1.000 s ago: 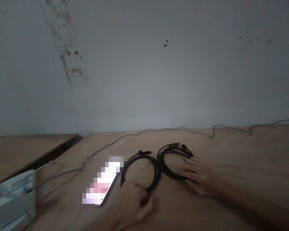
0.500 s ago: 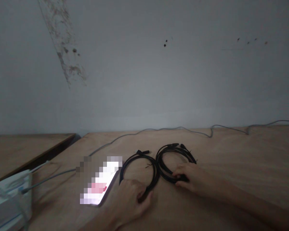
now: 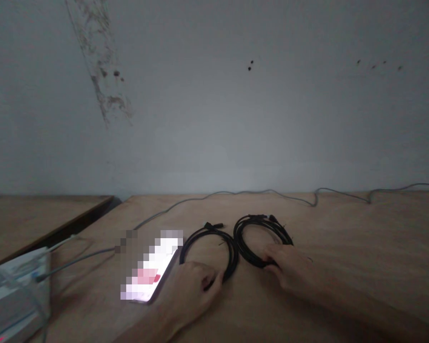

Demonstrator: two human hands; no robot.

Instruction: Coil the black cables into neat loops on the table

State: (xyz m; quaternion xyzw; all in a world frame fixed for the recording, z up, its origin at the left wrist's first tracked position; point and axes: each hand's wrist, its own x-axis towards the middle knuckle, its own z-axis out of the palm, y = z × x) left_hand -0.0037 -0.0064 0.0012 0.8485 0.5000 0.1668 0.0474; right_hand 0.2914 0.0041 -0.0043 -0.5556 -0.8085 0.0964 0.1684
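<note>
Black rubber cords lie on the light wood surface (image 3: 357, 252) in two round coils, side by side. The left black coil (image 3: 203, 232) and the right black coil (image 3: 260, 218) sit so close that their edges almost touch, but I cannot tell if they really do. Together they make a row that runs from left to right, straight ahead of the person. A few small black plugs (image 3: 214, 225) poke out at the top of the coils, on the far side from the hands. The left hand (image 3: 189, 293) is on the near edge of the left coil, with its fingers (image 3: 214, 281) curled over the cord. The right hand (image 3: 289, 269) is on the near edge of the right coil, with its fingers (image 3: 271, 262) laid on the cord. Each hand is nearest to its own coil. The hands are apart, and I cannot tell if they squeeze or just rest. A bright phone (image 3: 153, 267), too blurred to read, lies just left of the left coil. A thin grey cord (image 3: 218, 193) runs along the back of the surface, and a white box (image 3: 17, 286) sits at the near left corner.
</note>
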